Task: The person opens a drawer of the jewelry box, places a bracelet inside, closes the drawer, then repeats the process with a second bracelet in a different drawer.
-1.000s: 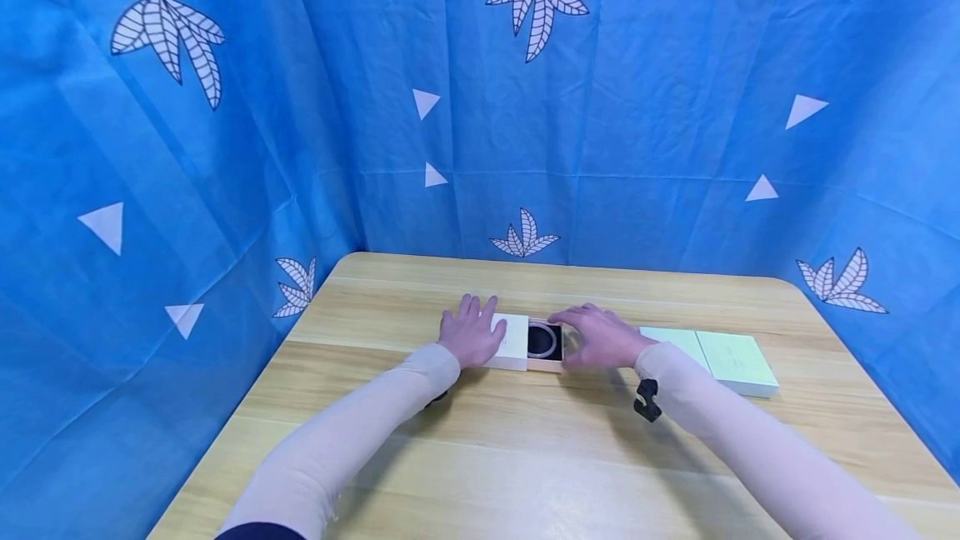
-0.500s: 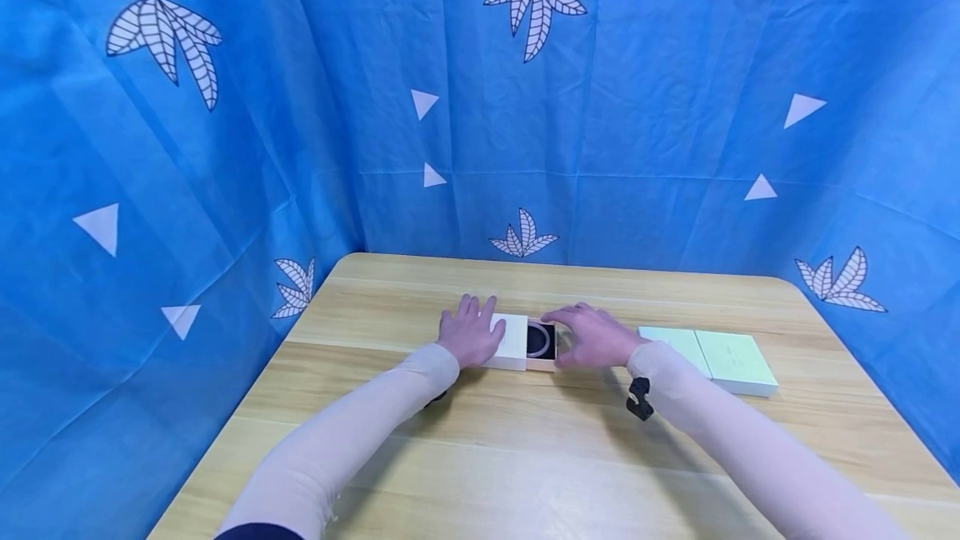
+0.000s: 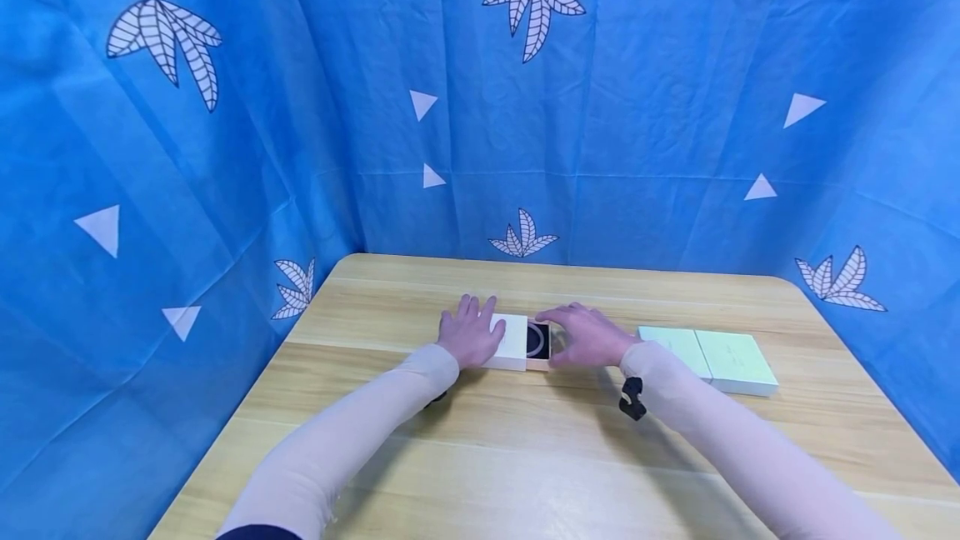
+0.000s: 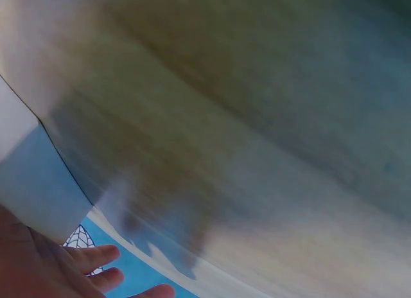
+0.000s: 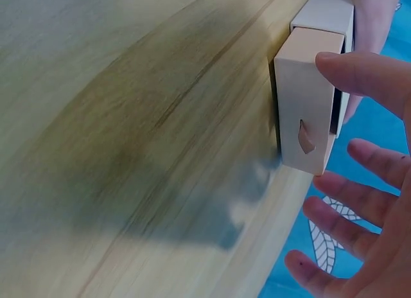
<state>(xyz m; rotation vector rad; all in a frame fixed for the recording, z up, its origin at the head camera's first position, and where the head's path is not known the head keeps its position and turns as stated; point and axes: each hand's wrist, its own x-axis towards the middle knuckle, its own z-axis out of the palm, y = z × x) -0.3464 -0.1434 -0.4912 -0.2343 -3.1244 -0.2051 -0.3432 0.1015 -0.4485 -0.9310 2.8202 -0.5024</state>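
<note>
A white box sleeve (image 3: 513, 343) lies on the table near its middle, with a pale pink drawer (image 5: 303, 102) sticking out of its right end. Inside the drawer a grey ring-shaped item (image 3: 541, 340) shows in part against black lining; the rest is under the sleeve. My left hand (image 3: 471, 337) rests on the sleeve's left part with fingers spread. My right hand (image 3: 588, 337) holds the drawer's outer end by its corners, thumb at the near one and fingertips at the far one. A small ribbon tab (image 5: 307, 139) hangs on the drawer's end face.
Two pale green boxes (image 3: 738, 359) lie side by side to the right, the left one partly behind my right forearm. The wooden table (image 3: 480, 457) ends at a blue curtain (image 3: 660, 107) with leaf and triangle prints.
My right hand has moved left and the drawer has slid further into the sleeve, so less of the ring shows. My left hand and the sleeve have stayed in place.
</note>
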